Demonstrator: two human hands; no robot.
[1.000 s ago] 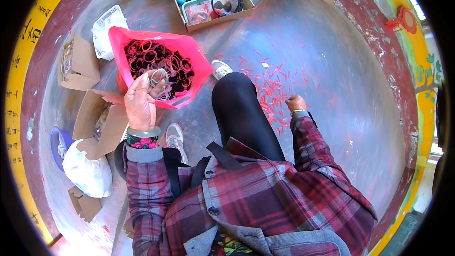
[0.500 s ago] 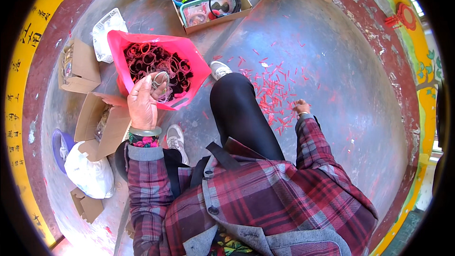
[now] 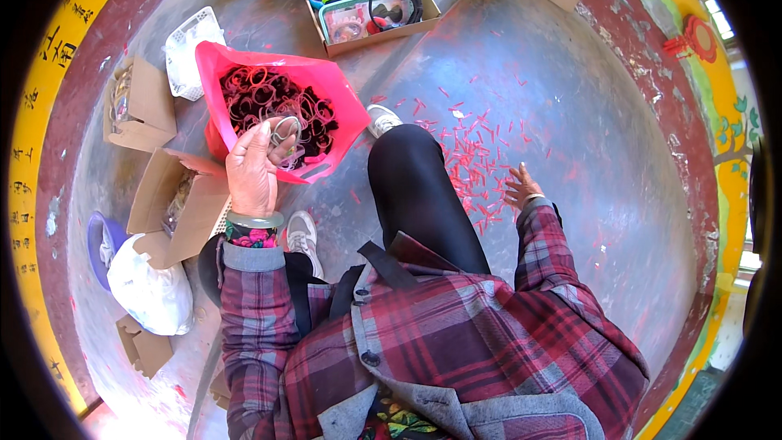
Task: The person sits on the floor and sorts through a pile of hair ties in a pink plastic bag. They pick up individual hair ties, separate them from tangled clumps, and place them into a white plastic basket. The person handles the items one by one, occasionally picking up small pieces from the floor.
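Observation:
My left hand [image 3: 253,173] is closed on a few thin pale elastic bands [image 3: 286,128], held at the fingertips over the near edge of a bright pink bag [image 3: 348,106]. The bag's mouth gapes wide, and inside lies a heap of dark and coloured elastic hair ties [image 3: 269,98]. Out to the right, my right hand [image 3: 520,186] has its fingers apart and nothing in them. It hovers beside a scatter of small thin red pieces [image 3: 476,159] on the floor; whether it touches any of them I cannot tell.
Cardboard boxes [image 3: 145,106] and a white plastic basket [image 3: 186,65] stand left of the bag. Nearer lie a white plastic bag [image 3: 152,293] and a purple basin [image 3: 99,236]. Beyond my knee is an open carton [image 3: 432,15] with a clear case in it.
My right hand has opened, its fingers spreading and lifting slightly beside the red pieces. The left hand keeps the bands over the bag. The whole view has shifted a little.

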